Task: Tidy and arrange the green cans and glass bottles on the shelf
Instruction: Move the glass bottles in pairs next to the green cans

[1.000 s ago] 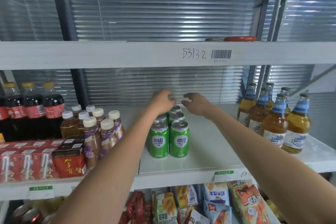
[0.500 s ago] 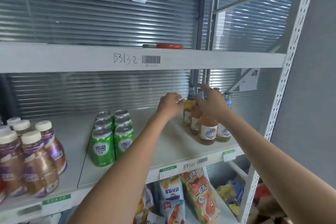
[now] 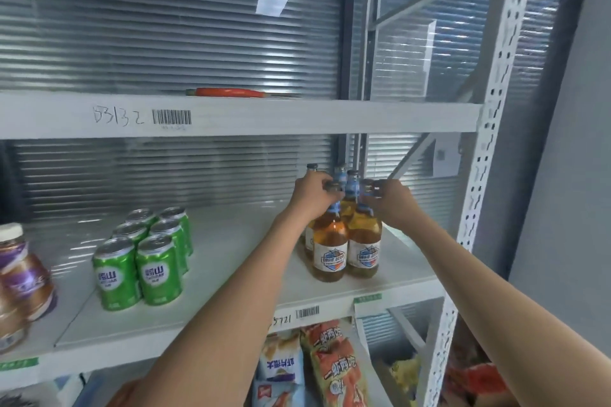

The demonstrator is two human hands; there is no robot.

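Observation:
Several green cans (image 3: 142, 254) stand in two tidy rows on the left half of the white middle shelf (image 3: 231, 304). At the right end, several amber glass bottles (image 3: 345, 241) with blue neck labels stand clustered together. My left hand (image 3: 314, 195) grips the neck of the front left bottle. The neck of the front right bottle is held by my right hand (image 3: 388, 198). Both forearms reach in from below. The rear bottles are partly hidden behind my hands.
Brown plastic bottles with purple labels (image 3: 20, 281) stand at the far left. A perforated white upright (image 3: 476, 208) closes the shelf's right end. The upper shelf (image 3: 231, 119) carries a red flat object (image 3: 228, 92). Snack bags (image 3: 317, 363) fill the level below.
My view swung right from the green cans to the bottles. Both hands left the can tops, travelled right and closed on the front bottles' necks.

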